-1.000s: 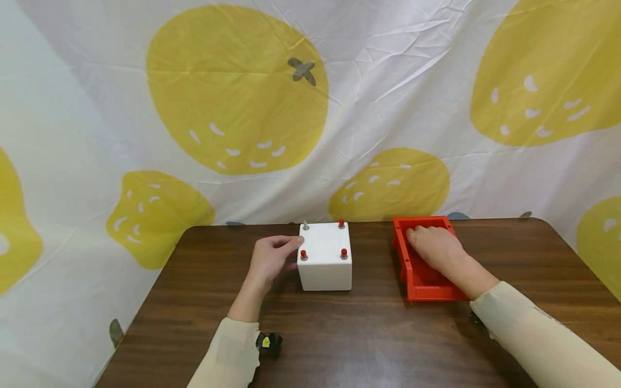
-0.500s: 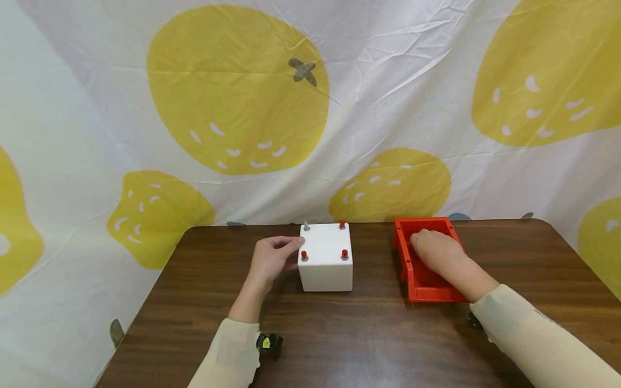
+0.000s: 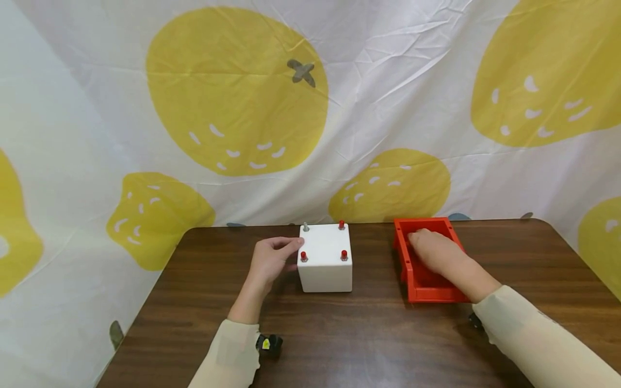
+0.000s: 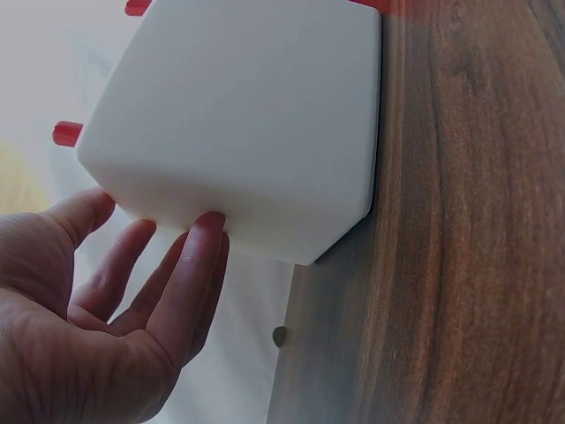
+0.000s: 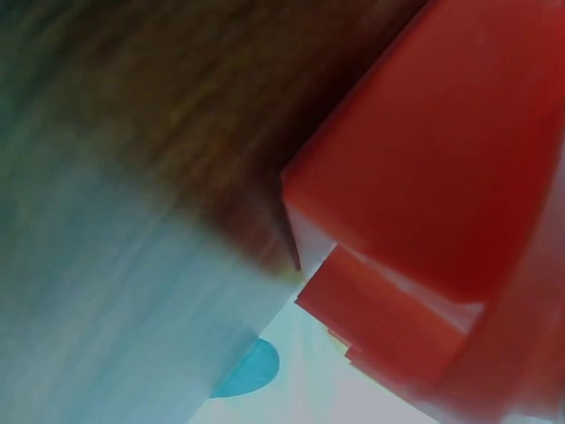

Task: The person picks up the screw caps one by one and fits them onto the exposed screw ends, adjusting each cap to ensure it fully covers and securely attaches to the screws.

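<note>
A white block [image 3: 324, 245] stands on the table with a metal stud at each top corner. Red caps cover three studs, one of them the front right cap [image 3: 344, 254]; the back left stud [image 3: 305, 227] shows bare metal. My left hand [image 3: 271, 260] touches the block's left side, thumb at the top edge. In the left wrist view its fairly straight fingers [image 4: 199, 256] rest against that side. My right hand [image 3: 439, 252] reaches down into a red bin [image 3: 436, 294]. Its fingertips and anything they hold are hidden; the right wrist view shows only the bin's outer wall [image 5: 424, 168].
The dark wooden table [image 3: 359, 339] carries the block and, to its right, the bin. A white cloth [image 3: 354, 124] printed with yellow fruit hangs behind the far edge. A black wrist camera [image 3: 269, 344] sits below my left wrist.
My right hand has shifted slightly inside the red bin, its knuckles now more bunched. The left hand and the white block hold still.
</note>
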The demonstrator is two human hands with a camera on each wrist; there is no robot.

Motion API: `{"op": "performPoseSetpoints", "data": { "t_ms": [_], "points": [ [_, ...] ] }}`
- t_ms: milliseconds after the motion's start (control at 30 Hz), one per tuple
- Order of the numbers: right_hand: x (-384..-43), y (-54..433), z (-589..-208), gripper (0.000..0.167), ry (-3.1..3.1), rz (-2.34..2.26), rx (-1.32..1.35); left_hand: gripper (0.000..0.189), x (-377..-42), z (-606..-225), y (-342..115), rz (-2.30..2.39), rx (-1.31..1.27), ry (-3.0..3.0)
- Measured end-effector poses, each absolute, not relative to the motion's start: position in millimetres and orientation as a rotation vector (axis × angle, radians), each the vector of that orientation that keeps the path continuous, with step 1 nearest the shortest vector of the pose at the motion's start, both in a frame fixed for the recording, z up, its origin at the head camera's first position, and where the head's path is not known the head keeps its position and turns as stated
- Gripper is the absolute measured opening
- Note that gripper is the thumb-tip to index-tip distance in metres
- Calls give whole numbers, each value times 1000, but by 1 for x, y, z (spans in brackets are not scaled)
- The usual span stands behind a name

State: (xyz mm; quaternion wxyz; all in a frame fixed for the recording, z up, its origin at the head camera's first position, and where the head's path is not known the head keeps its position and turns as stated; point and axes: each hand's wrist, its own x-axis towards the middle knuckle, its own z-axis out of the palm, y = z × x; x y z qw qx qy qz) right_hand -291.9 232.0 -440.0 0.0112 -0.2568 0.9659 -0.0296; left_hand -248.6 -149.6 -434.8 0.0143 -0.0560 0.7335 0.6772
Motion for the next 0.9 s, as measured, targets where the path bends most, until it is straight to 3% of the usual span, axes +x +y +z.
{"op": "performPoseSetpoints", "data": {
  "t_ms": [900],
  "points": [
    [-290, 233, -438, 21, 3031, -234, -885, 30, -249, -434, -149, 2103, -179, 2292]
  ]
}}
